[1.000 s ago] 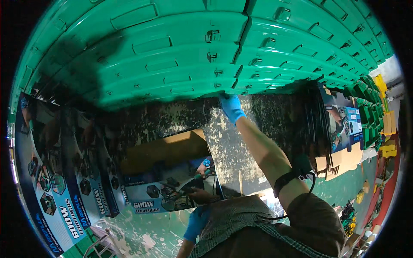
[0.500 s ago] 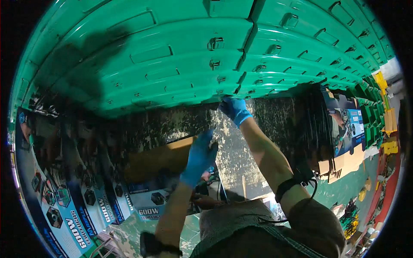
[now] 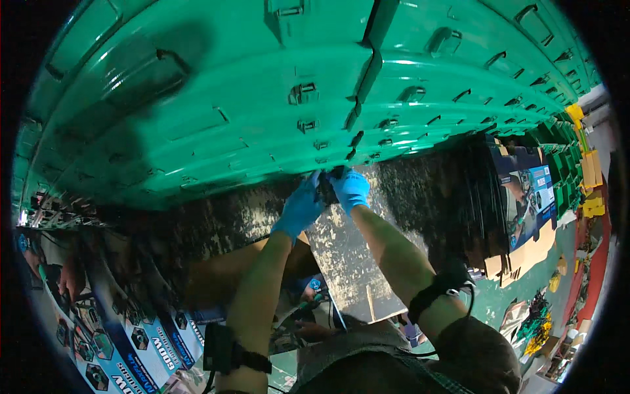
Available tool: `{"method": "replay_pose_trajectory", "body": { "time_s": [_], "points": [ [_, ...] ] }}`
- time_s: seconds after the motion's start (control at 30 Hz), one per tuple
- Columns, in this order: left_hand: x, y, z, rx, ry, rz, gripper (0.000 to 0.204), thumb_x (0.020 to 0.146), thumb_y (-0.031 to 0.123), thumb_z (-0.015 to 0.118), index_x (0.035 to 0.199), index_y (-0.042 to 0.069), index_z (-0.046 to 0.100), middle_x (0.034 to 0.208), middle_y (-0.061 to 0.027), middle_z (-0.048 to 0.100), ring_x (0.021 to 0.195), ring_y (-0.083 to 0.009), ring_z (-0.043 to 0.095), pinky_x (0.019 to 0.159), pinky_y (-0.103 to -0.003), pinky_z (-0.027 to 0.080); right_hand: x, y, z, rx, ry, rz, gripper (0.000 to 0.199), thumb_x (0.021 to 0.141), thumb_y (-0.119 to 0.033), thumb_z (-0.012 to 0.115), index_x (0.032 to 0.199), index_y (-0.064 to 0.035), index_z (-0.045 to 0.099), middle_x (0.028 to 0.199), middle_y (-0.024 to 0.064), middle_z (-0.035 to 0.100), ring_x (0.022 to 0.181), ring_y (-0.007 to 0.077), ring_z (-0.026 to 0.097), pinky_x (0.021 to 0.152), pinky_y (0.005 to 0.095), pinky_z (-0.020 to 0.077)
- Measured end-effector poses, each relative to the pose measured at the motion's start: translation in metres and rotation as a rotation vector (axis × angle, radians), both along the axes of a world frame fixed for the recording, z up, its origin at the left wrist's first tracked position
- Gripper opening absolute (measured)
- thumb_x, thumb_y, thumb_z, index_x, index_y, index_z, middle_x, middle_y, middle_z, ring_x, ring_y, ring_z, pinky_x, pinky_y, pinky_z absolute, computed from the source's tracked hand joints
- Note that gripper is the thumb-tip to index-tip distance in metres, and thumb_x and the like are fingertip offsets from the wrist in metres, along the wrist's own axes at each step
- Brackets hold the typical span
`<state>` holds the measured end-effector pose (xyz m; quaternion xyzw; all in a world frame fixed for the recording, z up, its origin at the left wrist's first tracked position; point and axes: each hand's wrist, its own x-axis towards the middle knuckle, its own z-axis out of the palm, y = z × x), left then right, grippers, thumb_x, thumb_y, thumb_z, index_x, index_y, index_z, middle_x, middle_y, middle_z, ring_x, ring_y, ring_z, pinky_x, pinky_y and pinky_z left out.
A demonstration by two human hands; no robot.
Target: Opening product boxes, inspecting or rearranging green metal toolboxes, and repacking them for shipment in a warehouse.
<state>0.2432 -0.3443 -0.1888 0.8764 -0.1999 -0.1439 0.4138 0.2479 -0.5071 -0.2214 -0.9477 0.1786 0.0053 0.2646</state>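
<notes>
Both my hands wear blue gloves and meet over the worn, paint-flecked work table, close to the foot of the green bins. My left hand [image 3: 303, 207] is closed on one side of a small black object [image 3: 325, 188]. On its other side my right hand [image 3: 352, 189] is closed too, fingers bent around it. The gloves and shade hide most of the object, so its kind is unclear. Just beyond it rise the stacked green plastic bins [image 3: 249, 111]. An open cardboard box [image 3: 226, 266] sits beside my left forearm.
Printed product boxes [image 3: 157, 341] line the left side. At the right lies a stack of flattened printed cartons [image 3: 525, 197] beside black, strip-like things. The bare table top [image 3: 348, 262] shows between my forearms. Green bins [image 3: 567, 171] and yellow parts [image 3: 594, 171] stand far right.
My left hand has moved forward from over the cardboard box to meet my right hand. A black object now shows between them. The view has shifted a little.
</notes>
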Motion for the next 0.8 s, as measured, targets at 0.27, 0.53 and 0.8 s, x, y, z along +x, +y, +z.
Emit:
{"method": "replay_pose_trajectory", "body": {
  "time_s": [0.27,0.53,0.8],
  "points": [
    [-0.115,0.166,0.038,-0.022,0.110,-0.046,0.037,0.087,0.036,0.060,0.111,0.008,0.061,0.102,-0.0166,0.064,0.090,-0.0315,0.063,0.078,-0.039,0.050,0.010,-0.046,0.011,0.269,0.005,0.371,0.041,0.085,-0.039,0.059,0.109,-0.0058,0.061,0.095,0.0174,0.065,0.083,0.0293,0.061,0.075,0.0423,0.0489],
    [-0.133,0.107,0.168,0.153,0.044,-0.030,0.038,0.088,0.032,0.057,0.117,0.008,0.058,0.107,-0.0158,0.062,0.096,-0.0302,0.061,0.081,-0.040,0.048,-0.099,-0.087,0.290,0.555,-0.354,0.465,0.077,0.086,-0.029,0.066,0.146,-0.0102,0.021,0.131,0.0186,0.050,0.091,0.0254,0.064,0.076,0.0346,0.0513],
    [-0.150,0.075,0.199,0.275,-0.161,-0.069,0.039,0.090,0.029,0.053,0.122,0.007,0.054,0.112,-0.0150,0.060,0.101,-0.0290,0.059,0.085,-0.040,0.046,-0.097,-0.173,0.494,-0.342,-1.243,0.266,0.063,0.083,-0.021,0.065,0.137,-0.0032,0.037,0.132,0.0201,0.047,0.115,0.0349,0.051,0.094,0.0426,0.0441]
  ]
}}
